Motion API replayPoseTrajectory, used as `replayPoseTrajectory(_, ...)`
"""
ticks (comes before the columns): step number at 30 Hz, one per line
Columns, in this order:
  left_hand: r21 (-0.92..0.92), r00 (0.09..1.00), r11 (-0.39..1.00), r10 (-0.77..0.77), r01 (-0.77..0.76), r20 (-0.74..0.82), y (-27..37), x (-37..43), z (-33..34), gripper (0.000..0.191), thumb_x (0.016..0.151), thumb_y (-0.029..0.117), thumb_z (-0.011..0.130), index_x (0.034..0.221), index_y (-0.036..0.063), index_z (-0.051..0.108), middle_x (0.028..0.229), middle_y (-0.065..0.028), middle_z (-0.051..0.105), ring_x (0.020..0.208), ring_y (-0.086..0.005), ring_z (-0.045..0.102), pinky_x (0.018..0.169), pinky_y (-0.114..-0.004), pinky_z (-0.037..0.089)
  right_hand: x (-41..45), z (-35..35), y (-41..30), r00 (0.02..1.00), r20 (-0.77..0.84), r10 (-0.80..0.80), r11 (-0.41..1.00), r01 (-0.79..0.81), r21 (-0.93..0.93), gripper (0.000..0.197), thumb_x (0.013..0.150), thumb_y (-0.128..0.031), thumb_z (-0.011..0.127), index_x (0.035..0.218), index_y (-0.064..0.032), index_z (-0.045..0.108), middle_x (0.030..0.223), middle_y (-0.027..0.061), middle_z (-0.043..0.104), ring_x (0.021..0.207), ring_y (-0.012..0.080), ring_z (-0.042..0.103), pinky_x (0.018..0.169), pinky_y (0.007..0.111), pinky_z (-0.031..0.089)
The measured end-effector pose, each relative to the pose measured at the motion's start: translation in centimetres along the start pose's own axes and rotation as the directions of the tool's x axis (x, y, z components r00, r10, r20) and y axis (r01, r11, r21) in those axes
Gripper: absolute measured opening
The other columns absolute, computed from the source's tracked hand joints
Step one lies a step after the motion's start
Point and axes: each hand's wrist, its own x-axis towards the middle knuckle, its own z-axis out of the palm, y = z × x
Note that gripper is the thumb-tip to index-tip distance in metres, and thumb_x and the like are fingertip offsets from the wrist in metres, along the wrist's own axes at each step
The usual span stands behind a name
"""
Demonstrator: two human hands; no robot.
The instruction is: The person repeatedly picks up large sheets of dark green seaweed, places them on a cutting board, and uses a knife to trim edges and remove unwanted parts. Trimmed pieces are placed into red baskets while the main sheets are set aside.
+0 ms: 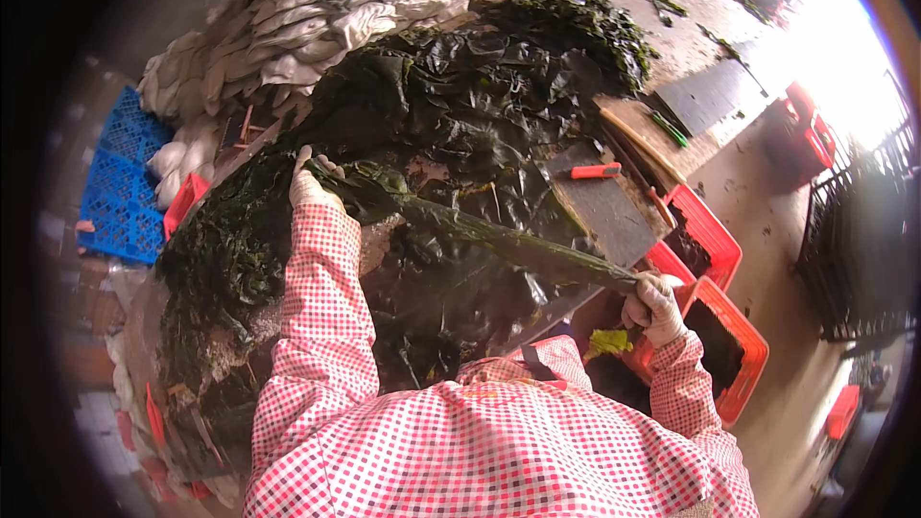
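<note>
A long strip of dark green seaweed (504, 239) is stretched between my two gloved hands, slanting down to the right over the heap. My left hand (315, 176), in a pale glove, holds its left end at the heap's left part. At the table's right side, above red crates, my right hand (653, 306) grips the narrow other end. Beneath the strip lies a large heap of wet, dark seaweed (460, 97). A knife with a red handle (596, 170) rests on a grey board (611, 219) to the right of the heap.
Red plastic crates (755, 367) stand at the table's right edge. White sacks (324, 21) are piled beyond the table, and a blue plastic pallet (122, 187) is at the left. Farther right lie a second grey board (705, 97) and a green-handled tool (669, 129).
</note>
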Motion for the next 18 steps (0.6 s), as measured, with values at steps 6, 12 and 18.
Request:
replayPoseTrajectory(6,-0.031,0.922,0.996,0.089,-0.083,0.376,-2.9,-3.2,5.4,0.017,0.095,0.026,0.072,0.083,0.0133,0.068,0.068,-0.0001,0.065,0.057,-0.0159,0.06,0.06,-0.034,0.053,10.9,-8.7,-1.4,0.996,0.034,-0.083,0.888,0.058,0.456,0.031,0.1,-0.038,0.062,0.086,-0.0101,0.059,0.059,-0.002,0.046,0.05,0.0138,0.042,0.055,0.032,0.039)
replayPoseTrajectory(12,0.604,0.903,0.736,0.426,-0.307,-0.061,-11.6,3.6,1.2,0.029,0.087,-0.002,0.058,0.109,0.0008,0.076,0.107,-0.012,0.074,0.101,-0.0245,0.068,0.098,-0.041,0.053,16.0,-16.5,-1.7,0.998,-0.043,0.036,0.662,-0.056,-0.747,0.022,0.099,-0.011,0.06,0.112,0.0012,0.072,0.093,0.0139,0.075,0.085,0.0179,0.068,0.079,0.037,0.056)
replayPoseTrajectory(18,0.76,0.902,0.648,0.293,0.056,-0.317,-14.1,8.0,-8.3,0.026,0.091,0.016,0.073,0.111,0.0011,0.078,0.109,-0.0113,0.077,0.089,-0.0219,0.071,0.084,-0.038,0.059,17.1,-20.4,-4.8,0.799,0.077,0.596,0.656,-0.429,-0.622,0.02,0.102,-0.024,0.066,0.095,-0.0057,0.07,0.077,-0.001,0.062,0.075,0.0126,0.059,0.068,0.034,0.049)
